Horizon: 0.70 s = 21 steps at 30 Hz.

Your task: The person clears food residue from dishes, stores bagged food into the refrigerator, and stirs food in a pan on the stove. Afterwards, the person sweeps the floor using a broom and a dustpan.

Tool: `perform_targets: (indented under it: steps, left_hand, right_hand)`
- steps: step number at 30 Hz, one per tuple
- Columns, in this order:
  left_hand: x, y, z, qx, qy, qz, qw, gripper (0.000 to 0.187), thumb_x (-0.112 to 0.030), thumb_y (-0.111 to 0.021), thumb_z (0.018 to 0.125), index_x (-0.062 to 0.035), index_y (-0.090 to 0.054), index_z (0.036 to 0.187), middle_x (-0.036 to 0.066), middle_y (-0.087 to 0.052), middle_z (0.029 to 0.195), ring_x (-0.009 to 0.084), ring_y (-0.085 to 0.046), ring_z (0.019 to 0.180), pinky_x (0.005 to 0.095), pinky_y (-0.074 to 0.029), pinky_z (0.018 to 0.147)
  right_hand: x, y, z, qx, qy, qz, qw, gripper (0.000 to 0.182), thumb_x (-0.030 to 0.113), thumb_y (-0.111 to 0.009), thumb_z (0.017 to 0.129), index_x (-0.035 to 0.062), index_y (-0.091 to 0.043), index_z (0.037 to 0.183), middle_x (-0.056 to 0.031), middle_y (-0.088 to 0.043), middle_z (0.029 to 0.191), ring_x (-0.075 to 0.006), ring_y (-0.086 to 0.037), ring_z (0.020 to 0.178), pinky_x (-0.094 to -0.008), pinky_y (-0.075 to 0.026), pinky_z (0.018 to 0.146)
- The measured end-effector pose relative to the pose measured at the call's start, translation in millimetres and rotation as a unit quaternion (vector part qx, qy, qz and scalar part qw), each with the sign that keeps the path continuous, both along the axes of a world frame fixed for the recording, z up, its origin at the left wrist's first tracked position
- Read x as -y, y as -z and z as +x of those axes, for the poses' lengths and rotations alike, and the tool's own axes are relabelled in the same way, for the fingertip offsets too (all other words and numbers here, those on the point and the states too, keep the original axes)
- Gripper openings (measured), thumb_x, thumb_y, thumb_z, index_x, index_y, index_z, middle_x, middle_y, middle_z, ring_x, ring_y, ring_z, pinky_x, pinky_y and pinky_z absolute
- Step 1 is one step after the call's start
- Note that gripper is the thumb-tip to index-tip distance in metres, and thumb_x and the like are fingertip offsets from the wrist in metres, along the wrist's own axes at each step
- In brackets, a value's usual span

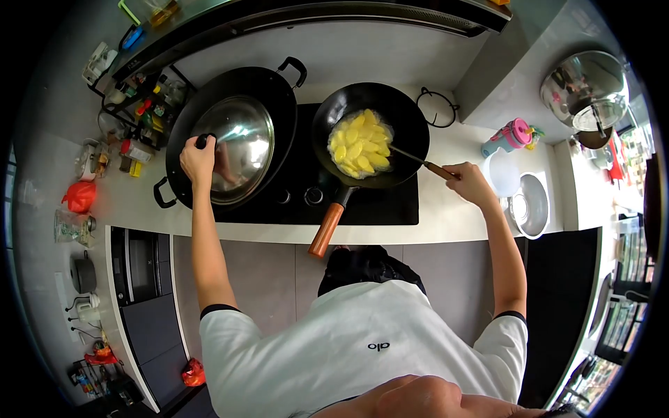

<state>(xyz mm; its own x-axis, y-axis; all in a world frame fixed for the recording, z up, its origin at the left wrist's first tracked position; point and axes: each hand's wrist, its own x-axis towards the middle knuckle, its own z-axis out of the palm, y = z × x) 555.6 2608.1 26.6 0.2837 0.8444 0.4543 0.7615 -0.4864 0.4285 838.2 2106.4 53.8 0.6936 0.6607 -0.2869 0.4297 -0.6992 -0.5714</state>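
Observation:
My left hand (198,161) is closed round the black knob of a shiny metal lid (244,150). The lid sits inside a large black two-handled wok (182,125) on the left of the stove. In my right hand (470,182) is the wooden handle of a spatula (440,171), its metal end reaching into a second wok (411,111). Yellow slices (359,145), perhaps potato, lie in bubbling oil there. That wok's wooden handle (326,231) points toward me over the counter edge, with neither hand on it.
A round wire rack (437,108) stands behind the right wok. Right of my right hand are a metal basin (533,209), a whitish bowl (500,173) and a pink-lidded cup (514,134). Seasoning bottles fill a rack (157,104) at left. The range hood (313,17) overhangs the back.

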Motion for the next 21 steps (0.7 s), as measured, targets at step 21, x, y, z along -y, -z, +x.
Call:
perform_targets:
  steps: [21]
  left_hand:
    - [4.0, -14.4, -13.9, 0.036, 0.015, -0.001, 0.999, 0.046, -0.039, -0.064, 0.073, 0.0011, -0.066, 0.095, 0.020, -0.066, 0.092, 0.0370, -0.062, 0.088, 0.0414, -0.047, 0.081]
  right_hand:
    - [9.2, 2.6, -85.4, 0.271, -0.073, -0.015, 0.960, 0.042, 0.006, -0.058, 0.078, 0.0117, -0.058, 0.119, -0.0111, -0.059, 0.079, -0.0321, -0.060, 0.063, -0.0412, -0.049, 0.058]
